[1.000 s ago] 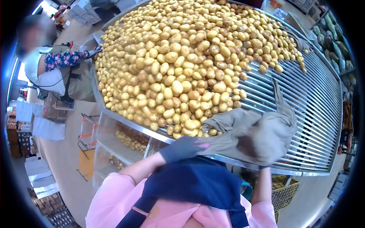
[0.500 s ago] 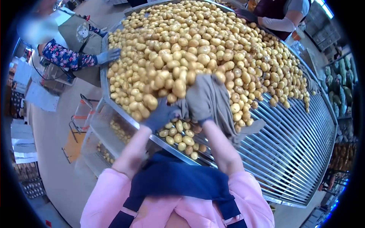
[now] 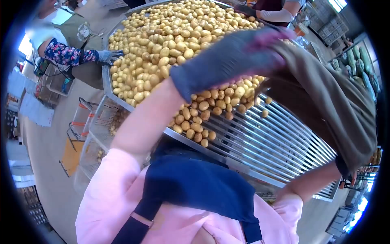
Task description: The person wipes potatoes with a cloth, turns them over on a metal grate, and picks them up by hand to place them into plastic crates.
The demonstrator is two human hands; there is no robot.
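Observation:
My left hand [image 3: 227, 63], in a dark grey glove with magenta at the fingers, reaches across above the potatoes [image 3: 174, 40]. Its blurred fingers are closed on one end of a brown-grey cloth [image 3: 325, 97]. This cloth is lifted and stretches in an arc to the far right, above the metal bars. There my right hand [image 3: 343, 166] holds its other end; only the dark glove cuff shows, as the cloth covers the fingers. Several loose potatoes [image 3: 193, 124] lie below my left forearm, at the near edge of the sorting table.
Metal bars [image 3: 280, 142] form the right side of the table. At the left, a co-worker's gloved hand [image 3: 109, 56] rests by the rim; another person's dark-gloved hand [image 3: 245, 11] touches the far potatoes. A clear plastic crate [image 3: 97, 138] stands left, near an orange cart [image 3: 75, 150].
Both hands have swung right and raised the cloth off the potatoes, spreading it wide. My left hand has crossed over the pile, and my right hand has gone to the far right.

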